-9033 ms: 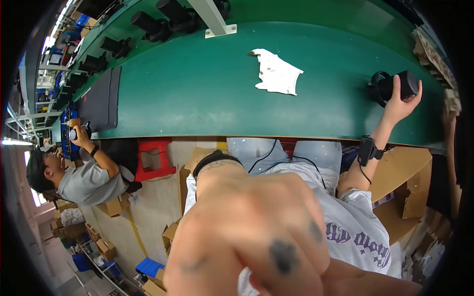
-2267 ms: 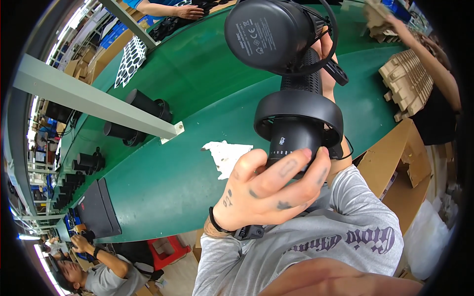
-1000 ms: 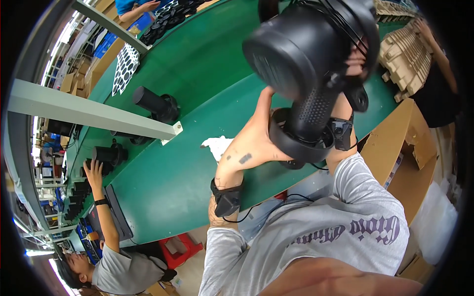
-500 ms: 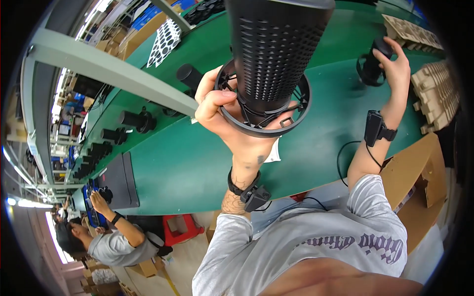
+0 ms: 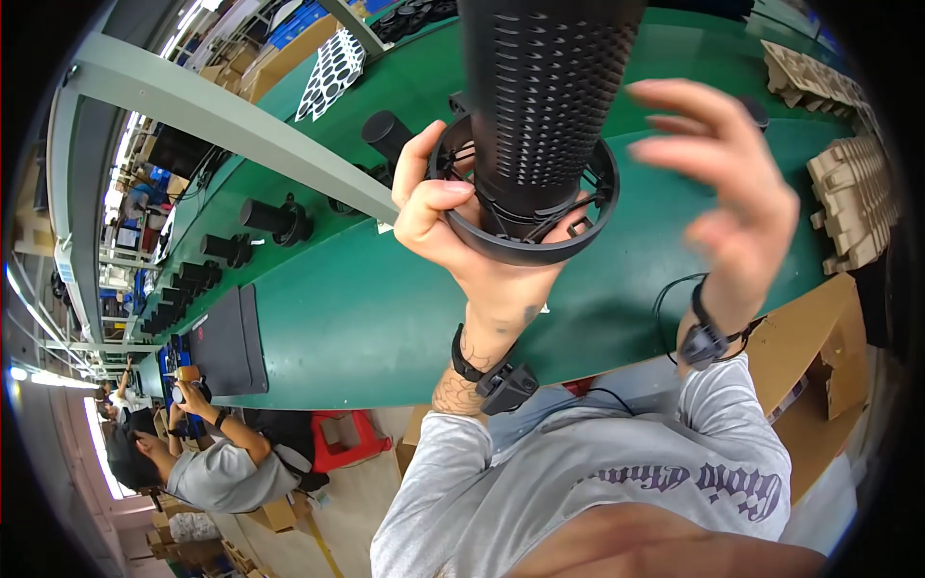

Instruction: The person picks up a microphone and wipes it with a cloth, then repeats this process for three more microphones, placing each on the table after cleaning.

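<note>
My left hand (image 5: 438,226) is closed around the lower end of a tall black cylinder (image 5: 554,106) with a perforated wall, raised close in front of me. A black ring (image 5: 544,252) surrounds its base, joined by thin struts, and my fingers grip this ring from the left and below. The cylinder's top runs out of the picture. To its right, my right hand (image 5: 737,188) hangs above the bench with fingers apart and nothing in them, blurred by motion. Behind that hand, part of a black cylindrical thing (image 5: 756,114) shows; the rest is hidden.
Several black cylindrical units (image 5: 275,220) line the green bench (image 5: 328,328) toward the left. A pale metal post (image 5: 231,120) slants across the left side. Moulded pulp trays (image 5: 853,202) stand at the right, above an open cardboard box (image 5: 819,356). Another person (image 5: 226,467) works farther left.
My right hand has let go of the black cylindrical unit at the far right and moved left, toward the held cylinder. My left hand keeps its grip, shifted slightly.
</note>
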Motion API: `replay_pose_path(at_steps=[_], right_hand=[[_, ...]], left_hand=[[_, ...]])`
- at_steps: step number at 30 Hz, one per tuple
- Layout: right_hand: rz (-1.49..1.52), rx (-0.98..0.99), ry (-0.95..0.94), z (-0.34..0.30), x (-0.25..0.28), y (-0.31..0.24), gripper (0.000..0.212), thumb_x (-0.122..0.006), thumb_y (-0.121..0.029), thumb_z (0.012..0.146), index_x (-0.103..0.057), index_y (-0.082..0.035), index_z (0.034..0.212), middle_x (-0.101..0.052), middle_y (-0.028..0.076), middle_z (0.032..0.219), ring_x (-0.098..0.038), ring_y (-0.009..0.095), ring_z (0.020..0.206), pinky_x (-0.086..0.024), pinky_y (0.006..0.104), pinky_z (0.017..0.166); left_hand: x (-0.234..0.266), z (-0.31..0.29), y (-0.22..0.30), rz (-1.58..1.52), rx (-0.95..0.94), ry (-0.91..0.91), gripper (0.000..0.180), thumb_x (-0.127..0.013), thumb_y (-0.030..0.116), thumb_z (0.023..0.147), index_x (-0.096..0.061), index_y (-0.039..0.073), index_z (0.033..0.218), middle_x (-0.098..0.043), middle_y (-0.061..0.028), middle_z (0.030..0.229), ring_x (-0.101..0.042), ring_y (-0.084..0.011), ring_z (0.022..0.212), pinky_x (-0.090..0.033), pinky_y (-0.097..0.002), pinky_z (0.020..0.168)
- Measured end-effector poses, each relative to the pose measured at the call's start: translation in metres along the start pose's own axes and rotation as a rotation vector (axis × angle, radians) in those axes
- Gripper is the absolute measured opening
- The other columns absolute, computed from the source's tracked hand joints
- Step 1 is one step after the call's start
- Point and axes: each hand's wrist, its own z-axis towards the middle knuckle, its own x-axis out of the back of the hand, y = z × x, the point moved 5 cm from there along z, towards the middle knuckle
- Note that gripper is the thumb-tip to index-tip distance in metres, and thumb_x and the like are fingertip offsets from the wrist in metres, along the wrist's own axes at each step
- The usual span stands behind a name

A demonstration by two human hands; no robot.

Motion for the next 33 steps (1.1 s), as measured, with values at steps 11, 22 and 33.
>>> replay_pose_path(at_steps=[11, 22, 33], right_hand=[[-0.274, 0.129, -0.067, 0.005, -0.033, -0.009, 0.06, -0.083, -0.044, 0.053, -0.07, 0.0, 0.092, -0.058, 0.021, 0.121, -0.053, 0.038, 0.116, -0.042, 0.0464, 0.096], [-0.102, 0.064, -0.103, -0.003, -0.04, 0.001, 0.062, -0.089, -0.038, 0.054, -0.067, 0.004, 0.093, -0.051, 0.022, 0.129, -0.056, 0.034, 0.112, -0.045, 0.0455, 0.092], [0.359, -0.094, -0.091, -0.002, -0.061, 0.008, 0.037, -0.086, -0.019, 0.059, -0.066, -0.001, 0.084, -0.048, 0.019, 0.132, -0.05, 0.029, 0.12, -0.039, 0.0423, 0.102]], left_hand=[[0.013, -0.001, 0.004, 0.139, -0.065, -0.045, 0.089, -0.09, 0.014, 0.06, -0.023, 0.012, 0.118, -0.022, -0.022, 0.139, -0.049, -0.0325, 0.117, -0.05, -0.0407, 0.096], [0.011, -0.004, 0.006, 0.04, -0.07, 0.078, 0.073, -0.087, 0.025, 0.067, -0.032, 0.013, 0.113, -0.029, -0.026, 0.134, -0.055, -0.0299, 0.108, -0.052, -0.0364, 0.085], [0.02, 0.003, 0.013, 0.151, -0.148, 0.106, 0.069, -0.086, 0.025, 0.069, -0.032, 0.013, 0.11, -0.027, -0.0229, 0.135, -0.059, -0.0337, 0.105, -0.054, -0.0398, 0.086]])
